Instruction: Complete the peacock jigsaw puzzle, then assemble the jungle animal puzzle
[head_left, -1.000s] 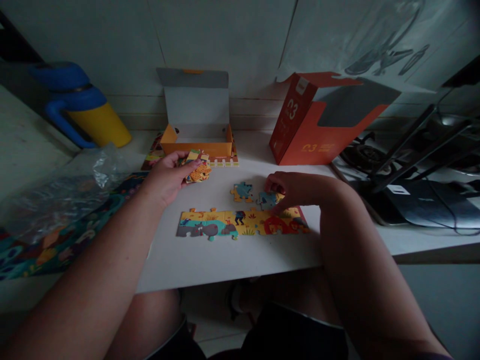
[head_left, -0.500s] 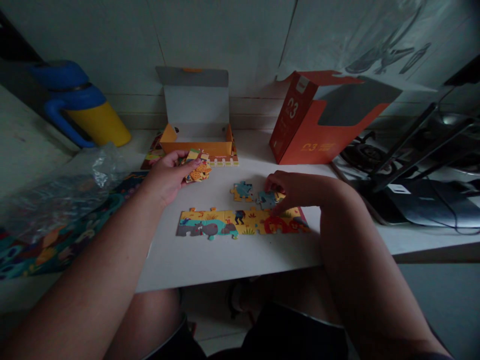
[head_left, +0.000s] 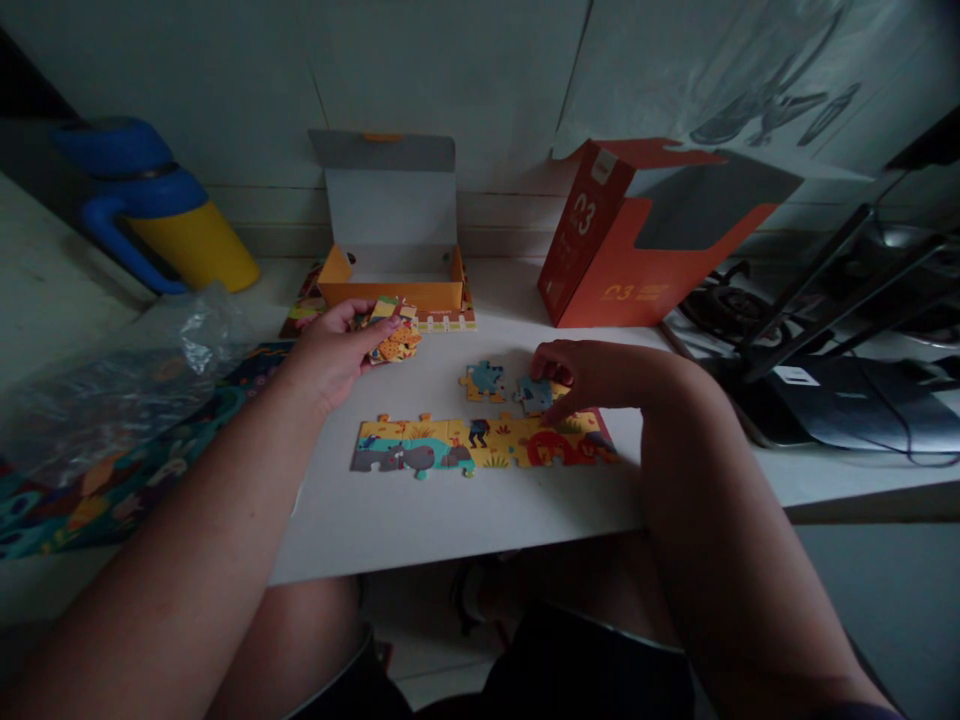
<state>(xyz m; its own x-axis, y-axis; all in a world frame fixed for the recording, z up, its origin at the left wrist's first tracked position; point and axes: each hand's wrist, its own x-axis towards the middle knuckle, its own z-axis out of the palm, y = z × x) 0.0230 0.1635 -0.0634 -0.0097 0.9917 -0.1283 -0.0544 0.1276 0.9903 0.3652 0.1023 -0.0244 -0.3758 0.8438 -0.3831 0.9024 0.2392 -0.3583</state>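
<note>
Several puzzle pieces (head_left: pixel 397 338) are stacked in my left hand (head_left: pixel 343 345), its thumb pressed on the top one, which shows an orange spotted animal. My right hand (head_left: pixel 574 378) is closed at the fingertips on a blue-and-yellow puzzle piece (head_left: pixel 533 396) at the table surface, just above the joined strip. Left of it lies a loose puzzle piece (head_left: pixel 485 381) with a blue animal. The joined puzzle strip (head_left: pixel 427 447) runs along the table below both, with a hippo at its left and a red animal at its right.
An open orange box (head_left: pixel 397 293) stands by the wall, with a tall red-orange box (head_left: pixel 637 240) to its right. A blue-and-yellow jug (head_left: pixel 184 225) and clear plastic wrap (head_left: pixel 135 390) are at left. At far right is a gas stove (head_left: pixel 739 310).
Almost nothing differs. The view has shifted slightly, and both hands keep their hold on the puzzle pieces in nearly the same places.
</note>
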